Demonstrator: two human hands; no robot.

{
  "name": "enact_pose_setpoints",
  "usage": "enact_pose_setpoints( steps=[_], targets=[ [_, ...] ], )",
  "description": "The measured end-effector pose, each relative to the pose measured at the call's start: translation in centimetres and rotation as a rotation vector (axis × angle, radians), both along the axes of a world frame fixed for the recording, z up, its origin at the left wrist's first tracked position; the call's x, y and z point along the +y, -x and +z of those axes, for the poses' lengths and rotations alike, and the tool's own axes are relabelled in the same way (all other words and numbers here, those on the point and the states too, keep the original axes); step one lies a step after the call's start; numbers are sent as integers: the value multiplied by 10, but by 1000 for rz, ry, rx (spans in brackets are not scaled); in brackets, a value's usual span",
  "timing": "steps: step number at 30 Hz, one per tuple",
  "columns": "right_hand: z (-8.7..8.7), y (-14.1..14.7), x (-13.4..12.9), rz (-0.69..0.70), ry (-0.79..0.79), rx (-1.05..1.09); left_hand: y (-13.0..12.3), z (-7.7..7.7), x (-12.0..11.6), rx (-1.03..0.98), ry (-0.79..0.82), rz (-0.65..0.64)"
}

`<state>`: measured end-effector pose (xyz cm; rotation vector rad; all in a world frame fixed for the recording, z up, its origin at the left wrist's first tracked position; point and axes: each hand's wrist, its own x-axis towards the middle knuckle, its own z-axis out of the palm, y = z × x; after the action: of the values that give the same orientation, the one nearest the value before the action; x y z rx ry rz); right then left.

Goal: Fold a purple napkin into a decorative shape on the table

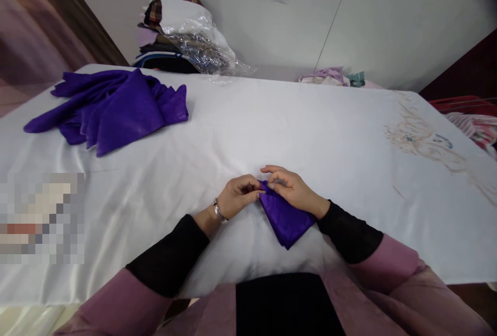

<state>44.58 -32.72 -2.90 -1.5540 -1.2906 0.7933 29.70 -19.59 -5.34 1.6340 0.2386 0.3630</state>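
A folded piece of purple cloth lies near the table's front edge, narrowing toward its upper left corner. My left hand, with a metal bracelet at the wrist, pinches that corner between thumb and fingers. On the other side, my right hand has its thumb and a finger closed on the cloth just beside the corner, with another finger stretched out above. The cloth's right part lies under my right wrist. A loose heap of purple cloth rests at the table's back left.
White cloth covers the table, with an embroidered pattern at the right. Behind it stand a pile of folded fabrics under clear plastic and small pink and green cloths. A pixelated patch hides something at the left.
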Motion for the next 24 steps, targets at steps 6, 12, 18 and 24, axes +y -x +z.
enact_pose_setpoints(
  steps=[6,12,18,24],
  targets=[
    [-4,-2,1,-27,-8,-8,0,-2,0,-71,-45,-18],
    [4,-7,-2,-34,-44,-36,1,-3,1,-105,-66,-25],
    [7,-9,-4,64,-28,-79,1,-1,1,-109,-101,-1],
    [-1,-8,-1,17,51,-145,0,0,-1,-63,-103,24]
  ],
)
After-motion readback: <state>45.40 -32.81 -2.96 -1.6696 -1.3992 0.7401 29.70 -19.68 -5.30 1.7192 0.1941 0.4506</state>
